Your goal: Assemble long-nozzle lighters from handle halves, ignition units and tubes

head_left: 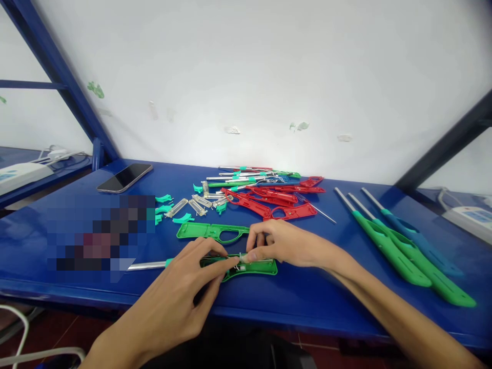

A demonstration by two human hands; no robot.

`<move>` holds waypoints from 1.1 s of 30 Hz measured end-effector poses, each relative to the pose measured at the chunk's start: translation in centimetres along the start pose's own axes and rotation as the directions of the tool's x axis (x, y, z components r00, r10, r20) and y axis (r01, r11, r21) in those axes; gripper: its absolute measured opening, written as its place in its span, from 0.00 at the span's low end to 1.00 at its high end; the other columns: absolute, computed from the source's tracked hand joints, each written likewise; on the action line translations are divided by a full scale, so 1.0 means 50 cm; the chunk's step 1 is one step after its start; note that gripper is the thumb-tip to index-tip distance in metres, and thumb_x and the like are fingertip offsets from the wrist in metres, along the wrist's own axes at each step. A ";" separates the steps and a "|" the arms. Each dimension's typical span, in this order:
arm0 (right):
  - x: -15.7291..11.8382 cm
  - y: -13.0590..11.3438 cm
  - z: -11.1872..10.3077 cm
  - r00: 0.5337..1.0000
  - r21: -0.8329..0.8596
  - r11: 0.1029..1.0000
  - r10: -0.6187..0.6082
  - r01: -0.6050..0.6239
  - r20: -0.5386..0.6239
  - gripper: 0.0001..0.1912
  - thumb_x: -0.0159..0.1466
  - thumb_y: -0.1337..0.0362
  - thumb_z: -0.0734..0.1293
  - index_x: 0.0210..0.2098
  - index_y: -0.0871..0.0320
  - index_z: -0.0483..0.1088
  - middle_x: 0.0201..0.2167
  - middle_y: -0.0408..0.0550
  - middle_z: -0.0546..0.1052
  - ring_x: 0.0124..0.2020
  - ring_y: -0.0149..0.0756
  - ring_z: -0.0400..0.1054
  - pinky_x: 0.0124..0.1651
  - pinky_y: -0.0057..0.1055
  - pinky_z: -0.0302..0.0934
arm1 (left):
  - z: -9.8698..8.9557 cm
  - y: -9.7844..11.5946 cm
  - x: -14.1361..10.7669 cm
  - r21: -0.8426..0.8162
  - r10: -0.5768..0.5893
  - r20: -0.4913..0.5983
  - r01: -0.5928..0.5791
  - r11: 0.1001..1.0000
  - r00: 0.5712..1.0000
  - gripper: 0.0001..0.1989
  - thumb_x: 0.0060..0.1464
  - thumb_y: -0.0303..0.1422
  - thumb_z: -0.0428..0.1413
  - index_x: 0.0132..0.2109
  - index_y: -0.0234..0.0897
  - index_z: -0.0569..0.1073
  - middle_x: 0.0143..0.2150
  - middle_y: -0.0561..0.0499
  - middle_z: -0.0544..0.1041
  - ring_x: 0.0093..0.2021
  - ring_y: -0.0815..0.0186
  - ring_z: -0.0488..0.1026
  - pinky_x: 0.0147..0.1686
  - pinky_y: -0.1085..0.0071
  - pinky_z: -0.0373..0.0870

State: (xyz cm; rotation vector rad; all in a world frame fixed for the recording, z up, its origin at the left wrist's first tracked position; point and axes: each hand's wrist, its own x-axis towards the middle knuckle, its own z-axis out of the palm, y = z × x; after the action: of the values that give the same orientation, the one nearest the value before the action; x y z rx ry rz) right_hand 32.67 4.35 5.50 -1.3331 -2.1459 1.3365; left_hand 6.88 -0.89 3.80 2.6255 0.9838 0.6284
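Observation:
The open green half-shell of a long-necked gas lighter (267,268) lies near the front of the table, its metal tube (148,265) pointing left. My left hand (196,269) is closed around the shell's middle, thumb and index finger over the parts inside. With thumb and fingers bent together, my right hand (277,243) grips one end of a clear fuel tank (255,262) lying in the shell; its fingertips partly cover the tank. Just beyond, the matching green half-shell (196,230) lies with its inside upward, its right end behind my right hand.
Clear fuel tanks (177,208) and teal triggers (183,218) lie behind on the blue table (319,302). Red half-shells (249,204) and metal-tubed lighter parts are heaped near the wall. Closed lighters (400,251) lie right. A phone (125,178) and a blurred-out item lie left.

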 end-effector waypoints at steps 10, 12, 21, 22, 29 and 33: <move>0.001 0.006 -0.002 1.000 0.001 1.000 0.008 -0.008 0.013 0.18 0.61 0.47 0.78 0.36 0.56 0.77 0.25 0.37 0.72 0.26 0.29 0.63 0.26 0.25 0.55 | -0.005 0.000 0.005 0.011 -0.017 0.037 0.016 1.000 0.999 0.23 0.71 0.26 0.46 0.65 0.50 0.73 0.56 0.47 0.71 0.56 0.57 0.72 0.56 0.58 0.74; 0.002 0.007 -0.003 1.000 0.005 1.000 0.014 -0.014 0.009 0.18 0.61 0.47 0.78 0.36 0.56 0.76 0.25 0.37 0.72 0.26 0.29 0.63 0.27 0.25 0.54 | -0.006 -0.001 0.008 0.007 -0.022 0.054 0.021 1.000 0.998 0.23 0.70 0.26 0.47 0.66 0.50 0.72 0.57 0.47 0.71 0.56 0.56 0.72 0.56 0.57 0.73; -0.003 0.028 0.020 1.000 -0.026 1.000 0.017 -0.018 -0.014 0.20 0.63 0.43 0.74 0.34 0.55 0.74 0.23 0.37 0.66 0.25 0.30 0.57 0.27 0.27 0.50 | -0.006 0.015 0.004 0.063 -0.005 0.048 0.002 0.998 0.999 0.19 0.67 0.25 0.51 0.60 0.43 0.75 0.52 0.45 0.75 0.52 0.57 0.73 0.55 0.57 0.72; 0.000 0.040 0.024 0.999 -0.052 0.998 0.026 -0.028 -0.034 0.22 0.63 0.41 0.73 0.33 0.54 0.74 0.23 0.38 0.66 0.25 0.31 0.57 0.27 0.28 0.50 | -0.008 0.016 0.001 0.100 -0.002 0.046 -0.003 0.995 0.999 0.19 0.67 0.26 0.51 0.62 0.42 0.73 0.52 0.44 0.75 0.52 0.56 0.74 0.55 0.57 0.73; 0.026 0.118 0.043 0.989 -0.096 0.995 -0.011 -0.003 -0.147 0.26 0.58 0.32 0.70 0.29 0.49 0.75 0.21 0.43 0.62 0.20 0.33 0.54 0.25 0.35 0.43 | -0.050 -0.015 -0.060 0.152 -0.056 -0.183 0.084 0.985 0.982 0.14 0.71 0.32 0.51 0.58 0.41 0.75 0.57 0.44 0.76 0.59 0.56 0.71 0.61 0.58 0.68; 0.010 0.089 0.030 0.995 -0.068 0.997 0.021 -0.027 -0.097 0.29 0.66 0.32 0.63 0.38 0.51 0.76 0.28 0.43 0.67 0.24 0.32 0.57 0.27 0.31 0.52 | -0.079 -0.039 -0.084 0.115 -0.160 -0.228 0.189 0.975 0.961 0.12 0.70 0.29 0.51 0.53 0.42 0.77 0.55 0.47 0.76 0.56 0.57 0.72 0.57 0.57 0.71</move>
State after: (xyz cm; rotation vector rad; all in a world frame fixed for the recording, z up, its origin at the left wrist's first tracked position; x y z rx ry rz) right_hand 33.94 4.58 0.95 -1.4236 -2.1357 1.1920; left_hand 1.06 -1.92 5.21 2.5843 1.3517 0.8454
